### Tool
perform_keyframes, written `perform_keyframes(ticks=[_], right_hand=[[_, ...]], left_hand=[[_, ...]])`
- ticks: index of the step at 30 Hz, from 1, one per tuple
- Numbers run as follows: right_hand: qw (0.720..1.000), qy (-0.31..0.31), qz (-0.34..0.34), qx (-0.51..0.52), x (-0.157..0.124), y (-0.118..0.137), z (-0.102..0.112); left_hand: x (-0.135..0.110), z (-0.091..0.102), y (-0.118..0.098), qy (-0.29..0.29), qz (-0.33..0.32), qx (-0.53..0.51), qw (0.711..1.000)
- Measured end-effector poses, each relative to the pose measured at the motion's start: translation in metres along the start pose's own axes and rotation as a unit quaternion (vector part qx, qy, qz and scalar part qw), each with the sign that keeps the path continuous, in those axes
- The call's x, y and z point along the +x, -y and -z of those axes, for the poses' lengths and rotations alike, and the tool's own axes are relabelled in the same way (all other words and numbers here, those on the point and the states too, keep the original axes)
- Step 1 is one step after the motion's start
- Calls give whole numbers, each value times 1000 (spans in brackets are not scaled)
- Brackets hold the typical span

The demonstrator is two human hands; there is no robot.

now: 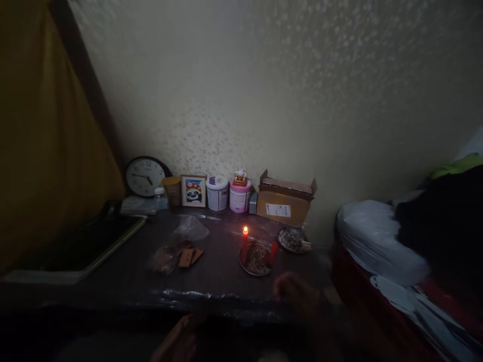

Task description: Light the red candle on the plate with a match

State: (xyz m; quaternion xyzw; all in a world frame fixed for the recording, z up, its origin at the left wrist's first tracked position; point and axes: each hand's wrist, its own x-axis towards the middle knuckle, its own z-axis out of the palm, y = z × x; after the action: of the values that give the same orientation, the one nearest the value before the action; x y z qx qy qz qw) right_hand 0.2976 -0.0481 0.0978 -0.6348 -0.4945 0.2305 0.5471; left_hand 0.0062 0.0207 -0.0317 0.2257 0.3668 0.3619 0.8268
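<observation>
My right hand (296, 292) hovers blurred over the table's front edge, right of a metal plate (257, 259). Its fingers look curled; anything inside them is lost in the dark. Lower down, my left hand (177, 338) is below the front edge, fingers bent together, perhaps around something dark that I cannot make out. Upright on the plate stand a lit red candle (245, 245) at the left and an unlit red candle (273, 251) at the right. Behind it, a second plate (291, 239) holds dark bits and several pale sticks.
Brown rectangular pieces (186, 258) and clear plastic bags (191, 228) lie left of the candles. Along the wall stand a clock (145, 176), a framed panda picture (193, 191), a white tub (217, 194), a pink tub (240, 197) and a cardboard box (285, 201). Bags (373, 241) bulge at the right.
</observation>
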Motion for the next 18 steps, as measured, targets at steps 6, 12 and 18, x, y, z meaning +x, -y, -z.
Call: perform_keyframes(ticks=[6, 12, 18], right_hand=[[982, 186, 25, -12, -45, 13, -123], [986, 139, 84, -29, -58, -17, -161], [993, 100, 59, 2, -71, -42, -169]], left_hand=[[4, 8, 1, 96, -1, -13, 995], [-6, 8, 3, 129, -45, -35, 990], [-13, -4, 7, 155, -90, -11, 984]])
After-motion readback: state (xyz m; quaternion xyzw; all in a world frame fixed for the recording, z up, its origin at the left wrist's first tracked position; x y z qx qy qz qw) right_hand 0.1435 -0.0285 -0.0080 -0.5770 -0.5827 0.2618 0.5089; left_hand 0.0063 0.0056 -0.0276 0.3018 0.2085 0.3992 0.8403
